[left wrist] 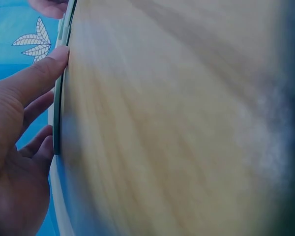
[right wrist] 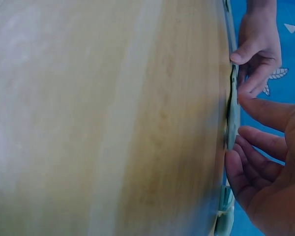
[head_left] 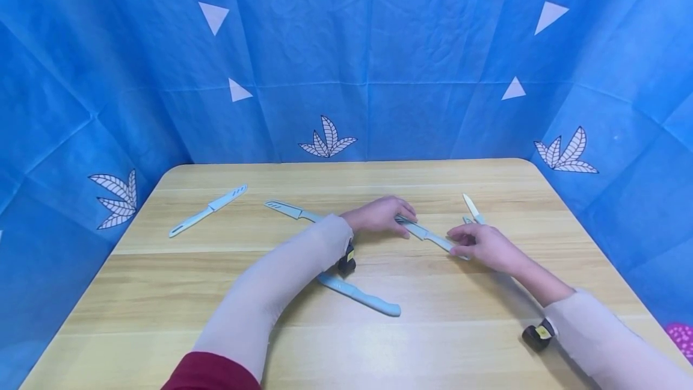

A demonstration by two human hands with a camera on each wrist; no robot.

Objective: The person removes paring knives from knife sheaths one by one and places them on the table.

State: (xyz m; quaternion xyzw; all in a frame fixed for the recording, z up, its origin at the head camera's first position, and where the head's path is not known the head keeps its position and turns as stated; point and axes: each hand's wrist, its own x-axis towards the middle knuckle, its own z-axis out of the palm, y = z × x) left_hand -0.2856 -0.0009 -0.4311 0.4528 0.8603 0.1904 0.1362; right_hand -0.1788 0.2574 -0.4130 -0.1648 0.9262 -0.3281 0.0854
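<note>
A light-blue knife in a slotted sheath point(head_left: 424, 233) lies slantwise between the two hands on the wooden table. My left hand point(head_left: 381, 215) pinches its sheath end, the thumb on the near side and fingers beyond. The handle end is between the thumb and fingers of my right hand point(head_left: 487, 245). In the right wrist view the handle point(right wrist: 232, 120) appears edge-on beside the fingertips. Just beyond the right hand lies a small knife with a pale blade point(head_left: 471, 206), its handle partly hidden. A light-blue piece point(head_left: 467, 219) beside it is mostly covered by that hand.
Another sheathed knife point(head_left: 208, 210) lies at the table's left. A further sheathed knife point(head_left: 284, 208) runs behind the left forearm. Nearer, a thicker blue handle point(head_left: 360, 297) sticks out from under that forearm. A blue curtain point(head_left: 346, 65) hangs behind the table point(head_left: 460, 348).
</note>
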